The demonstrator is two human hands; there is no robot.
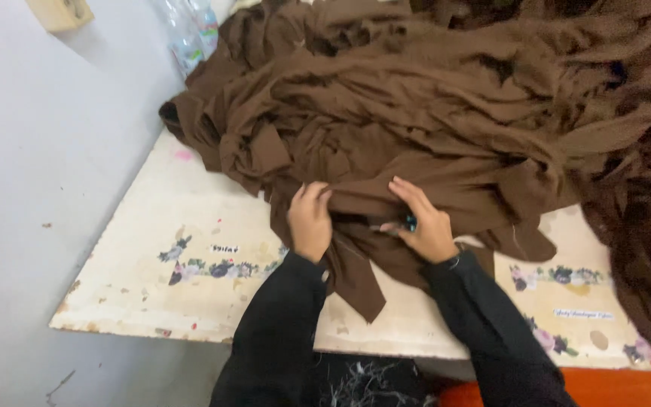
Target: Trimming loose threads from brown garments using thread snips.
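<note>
A big heap of brown cloth (431, 98) lies across a worn cream table (167, 264). My left hand (310, 220) is closed on a fold at the near edge of the heap. My right hand (421, 222) rests on the same piece a little to the right, fingers spread over the cloth, with a small dark tool with a teal part (408, 223) held under the thumb. A strip of the brown cloth (356, 279) hangs toward me between my two black sleeves.
A white wall (39, 188) runs along the table's left side. Clear plastic bottles (190, 30) stand at the far left corner behind the heap. Flower stickers (212, 267) mark the tabletop. An orange surface (627, 388) shows below the table's front right edge.
</note>
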